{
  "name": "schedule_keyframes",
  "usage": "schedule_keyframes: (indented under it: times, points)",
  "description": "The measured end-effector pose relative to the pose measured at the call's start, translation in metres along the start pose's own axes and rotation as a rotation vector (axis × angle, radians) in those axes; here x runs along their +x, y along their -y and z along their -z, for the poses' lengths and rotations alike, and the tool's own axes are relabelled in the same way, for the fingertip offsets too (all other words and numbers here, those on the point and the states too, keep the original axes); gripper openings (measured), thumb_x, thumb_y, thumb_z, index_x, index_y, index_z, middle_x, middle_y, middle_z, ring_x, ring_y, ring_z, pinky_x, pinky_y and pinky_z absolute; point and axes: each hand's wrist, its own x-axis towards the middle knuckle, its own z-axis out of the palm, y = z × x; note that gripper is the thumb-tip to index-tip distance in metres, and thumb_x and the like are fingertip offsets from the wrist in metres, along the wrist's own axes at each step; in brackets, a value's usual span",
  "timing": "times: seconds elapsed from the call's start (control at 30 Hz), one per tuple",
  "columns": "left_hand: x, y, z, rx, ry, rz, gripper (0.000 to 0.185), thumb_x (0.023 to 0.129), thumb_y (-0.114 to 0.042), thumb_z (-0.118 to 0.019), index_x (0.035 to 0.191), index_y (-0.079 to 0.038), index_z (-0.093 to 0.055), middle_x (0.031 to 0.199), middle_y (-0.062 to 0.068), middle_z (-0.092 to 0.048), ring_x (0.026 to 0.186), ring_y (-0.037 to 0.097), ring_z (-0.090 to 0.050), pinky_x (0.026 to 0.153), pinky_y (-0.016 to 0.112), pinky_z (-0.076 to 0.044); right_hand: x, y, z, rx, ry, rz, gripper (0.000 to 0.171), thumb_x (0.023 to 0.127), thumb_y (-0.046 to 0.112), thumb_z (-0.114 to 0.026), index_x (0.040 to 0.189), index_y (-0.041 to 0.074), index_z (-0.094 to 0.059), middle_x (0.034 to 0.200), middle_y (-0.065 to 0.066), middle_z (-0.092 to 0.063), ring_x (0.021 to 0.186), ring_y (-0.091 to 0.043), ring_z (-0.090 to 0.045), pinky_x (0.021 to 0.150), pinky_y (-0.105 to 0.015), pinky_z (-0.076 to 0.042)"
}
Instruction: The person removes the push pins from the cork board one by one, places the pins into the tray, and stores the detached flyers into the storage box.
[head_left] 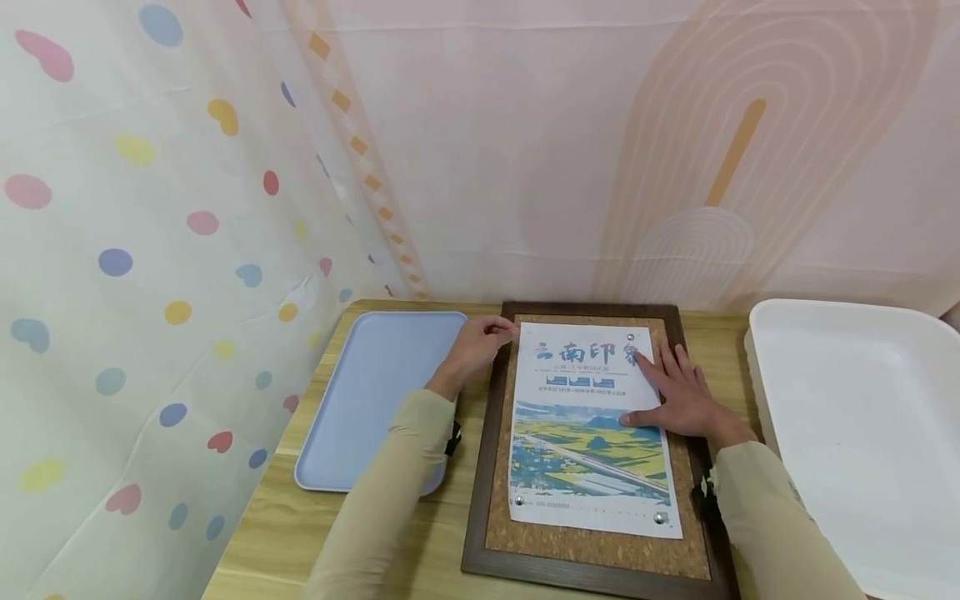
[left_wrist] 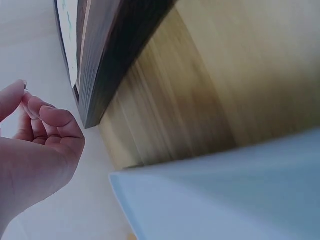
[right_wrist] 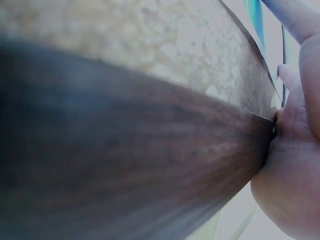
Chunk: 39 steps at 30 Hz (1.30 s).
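I am seeing the right hand [head_left: 678,398] lying flat with fingers spread on the poster [head_left: 588,429], pressing it against the cork board [head_left: 592,546], which is sitting near the middle of the desk [head_left: 285,533] toward its far edge. The left hand [head_left: 476,343] is hovering at the poster's far left corner, its thumb and fingertips pinching together on what is looking like a small silver pin [left_wrist: 24,85]; it is too small to be sure. Three more pins are showing at the poster's other corners, one of them [head_left: 630,337] just beside the right index finger. A blue tray [head_left: 352,417] is lying at the desk's left edge, and a white tray [head_left: 862,433] is sitting at its right edge.
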Motion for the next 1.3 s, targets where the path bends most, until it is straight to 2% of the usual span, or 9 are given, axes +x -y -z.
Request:
schedule_keyframes:
  times: [0.3,0.63,0.9,1.13,1.3]
  points:
    - [0.0,0.003,0.011,-0.021,-0.022,0.007,0.017,0.099,-0.021,-0.061,0.107,-0.008,-0.071,0.105,0.006,-0.065,0.095,0.02,-0.056,0.081,0.033,-0.045,0.001,-0.002,0.0,-0.012,0.002,-0.002,0.116,0.076,0.058,-0.077,0.159,0.009,-0.013,0.161,-0.028,0.013,0.146,-0.047,0.022,0.11,-0.069,0.01]
    - [-0.006,0.003,0.029,-0.048,-0.023,-0.009,0.022,0.1,-0.015,-0.057,0.114,-0.001,-0.067,0.098,0.006,-0.061,0.086,0.021,-0.053,0.07,0.028,-0.043,0.001,-0.002,0.001,-0.012,0.0,0.0,0.115,0.076,0.057,-0.077,0.159,0.009,-0.014,0.161,-0.028,0.013,0.146,-0.047,0.022,0.11,-0.069,0.01]
    - [-0.007,0.009,0.044,-0.028,-0.042,0.014,0.025,0.1,-0.016,-0.058,0.117,0.001,-0.066,0.1,0.005,-0.061,0.087,0.017,-0.052,0.074,0.028,-0.043,0.001,-0.001,0.001,-0.009,0.001,-0.004,0.115,0.075,0.057,-0.077,0.159,0.01,-0.014,0.161,-0.027,0.014,0.146,-0.047,0.022,0.111,-0.069,0.01]
    - [-0.007,0.017,0.059,-0.048,-0.063,0.018,0.022,0.1,-0.016,-0.06,0.114,0.0,-0.065,0.094,0.001,-0.059,0.091,0.024,-0.055,0.073,0.027,-0.044,0.002,0.0,0.001,-0.001,0.001,-0.003,0.115,0.075,0.057,-0.077,0.159,0.01,-0.014,0.161,-0.027,0.014,0.146,-0.046,0.022,0.111,-0.069,0.011]
    - [-0.012,0.022,0.07,-0.036,-0.071,0.028,0.019,0.1,-0.017,-0.059,0.111,-0.002,-0.065,0.098,0.008,-0.059,0.092,0.026,-0.054,0.073,0.027,-0.045,0.002,0.0,0.001,0.001,0.002,0.001,0.115,0.076,0.057,-0.077,0.159,0.01,-0.014,0.161,-0.027,0.014,0.146,-0.046,0.022,0.11,-0.069,0.01]
